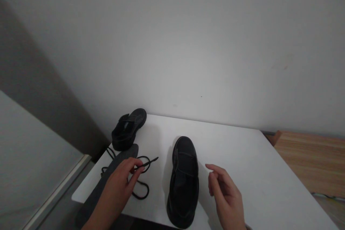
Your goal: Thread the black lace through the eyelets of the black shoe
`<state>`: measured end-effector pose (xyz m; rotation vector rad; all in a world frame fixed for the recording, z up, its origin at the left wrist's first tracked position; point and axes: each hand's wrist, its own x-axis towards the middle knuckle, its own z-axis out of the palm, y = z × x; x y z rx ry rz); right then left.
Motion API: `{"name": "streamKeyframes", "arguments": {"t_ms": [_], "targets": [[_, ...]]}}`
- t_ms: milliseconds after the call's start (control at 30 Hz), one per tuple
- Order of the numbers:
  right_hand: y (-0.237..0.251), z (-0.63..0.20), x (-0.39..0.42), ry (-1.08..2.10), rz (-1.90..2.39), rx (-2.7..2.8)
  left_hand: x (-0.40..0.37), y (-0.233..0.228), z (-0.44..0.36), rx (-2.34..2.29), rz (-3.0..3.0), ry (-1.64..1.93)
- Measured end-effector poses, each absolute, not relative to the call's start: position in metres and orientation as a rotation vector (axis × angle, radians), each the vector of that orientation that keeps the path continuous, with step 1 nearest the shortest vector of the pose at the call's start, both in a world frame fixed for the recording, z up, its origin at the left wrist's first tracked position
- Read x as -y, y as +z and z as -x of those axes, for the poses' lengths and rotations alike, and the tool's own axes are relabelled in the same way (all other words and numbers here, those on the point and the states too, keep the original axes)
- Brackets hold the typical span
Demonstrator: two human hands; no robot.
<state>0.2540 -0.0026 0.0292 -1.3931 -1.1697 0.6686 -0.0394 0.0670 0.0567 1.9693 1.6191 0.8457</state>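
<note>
While left hand pinches shoelace

My left hand reaches forward from the lower left, palm down, with the thumb and first fingers pressed together in a pinch at their tips. My forearm comes from the bottom edge. My right hand is raised at the lower right, relaxed and holding nothing, the fingers slightly curled and pointing to the left, the thumb tucked under them.
</note>
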Motion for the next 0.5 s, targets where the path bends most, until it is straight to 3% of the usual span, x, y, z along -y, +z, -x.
{"name": "streamKeyframes", "arguments": {"t_ms": [133,267,400,500], "targets": [[0.047,-0.244,0.015,0.669,1.355,1.056,-0.05,0.095,0.039,-1.542,-1.574,1.13],[0.064,-0.226,0.016,0.75,1.117,1.391,-0.032,0.123,0.02,-1.25,-1.422,1.161],[0.065,-0.196,0.012,1.27,0.962,1.723,-0.022,0.135,-0.01,-0.969,-1.172,1.101],[0.057,-0.175,0.011,1.628,1.088,1.676,-0.026,0.14,-0.023,-0.946,-1.018,1.205]]}}
